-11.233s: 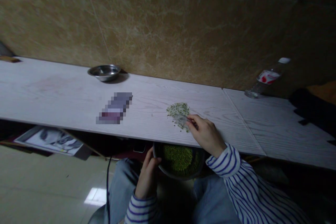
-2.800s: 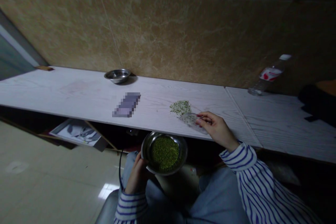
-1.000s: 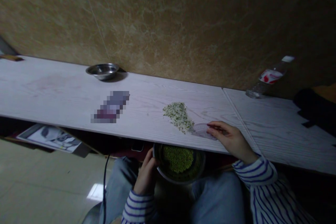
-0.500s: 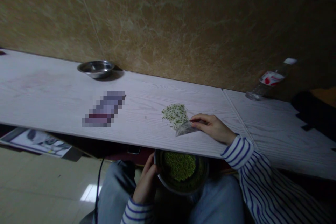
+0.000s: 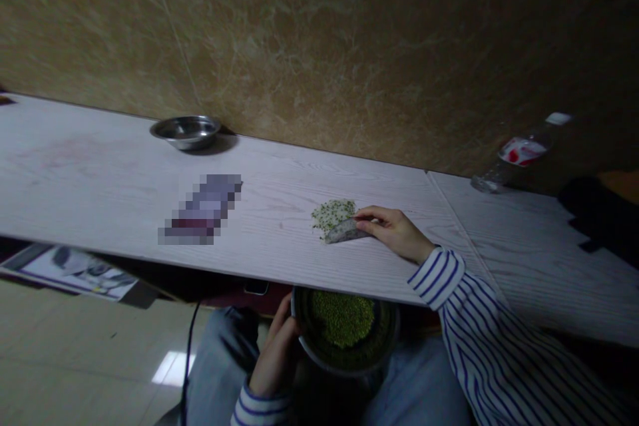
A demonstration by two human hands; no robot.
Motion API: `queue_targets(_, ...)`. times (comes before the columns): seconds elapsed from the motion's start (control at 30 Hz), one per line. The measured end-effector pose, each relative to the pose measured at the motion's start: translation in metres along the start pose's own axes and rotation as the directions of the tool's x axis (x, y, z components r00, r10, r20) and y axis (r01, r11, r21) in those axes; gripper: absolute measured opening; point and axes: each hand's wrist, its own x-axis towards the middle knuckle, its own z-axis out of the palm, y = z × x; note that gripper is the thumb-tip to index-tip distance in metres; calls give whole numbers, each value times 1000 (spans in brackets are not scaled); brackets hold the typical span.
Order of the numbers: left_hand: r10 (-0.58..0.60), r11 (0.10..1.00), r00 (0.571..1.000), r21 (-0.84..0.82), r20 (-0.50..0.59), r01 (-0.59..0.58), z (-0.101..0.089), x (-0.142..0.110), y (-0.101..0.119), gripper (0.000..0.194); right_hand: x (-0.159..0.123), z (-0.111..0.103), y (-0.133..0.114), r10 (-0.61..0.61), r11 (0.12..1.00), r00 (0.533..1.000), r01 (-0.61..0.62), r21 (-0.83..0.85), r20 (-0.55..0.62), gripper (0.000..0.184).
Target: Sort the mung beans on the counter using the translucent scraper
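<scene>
My right hand (image 5: 398, 233) pinches a thin grey scraper-like piece (image 5: 342, 232), whose long edge rests on the tabletop. Along its far side lies a small spread of whitish and green bits (image 5: 331, 213), which look like beans or husks. Below the table's front edge, my left hand (image 5: 275, 351) grips the left rim of a round metal bowl (image 5: 387, 329) held between my knees. Many small green beans (image 5: 344, 318) lie in that bowl. The table hides part of its far rim.
A shallow steel bowl (image 5: 186, 133) stands by the wall, with a blurred-out flat item (image 5: 204, 210) nearer me. At the right, a clear plastic bottle (image 5: 522, 152) stands beside dark cloth (image 5: 599, 219). The whitish table (image 5: 279, 253) ends just above my lap.
My right hand has moved slightly left and away from me with the scraper-like piece, now flatter against the near side of the bits. My left hand keeps its hold on the bowl.
</scene>
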Motion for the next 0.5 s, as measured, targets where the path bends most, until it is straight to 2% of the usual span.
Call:
queue_targets(0.1,8,999,1000,-49,2,-8,1,-1,-1,52,-4,-2,2,9,1000,995,-9,1,-101,24)
queue_targets(0.27,56,998,998,-21,-2,-56,-2,1,-6,56,-12,-8,11,18,1000,957,-15,15,-291,34)
queue_targets(0.37,50,999,999,-19,5,-50,-1,0,-6,57,-17,-10,19,51,998,935,-39,39,-350,36)
queue_targets(0.5,35,999,999,-16,24,-34,1,-3,-5,56,-20,-12,24,81,995,925,-55,80,-372,34)
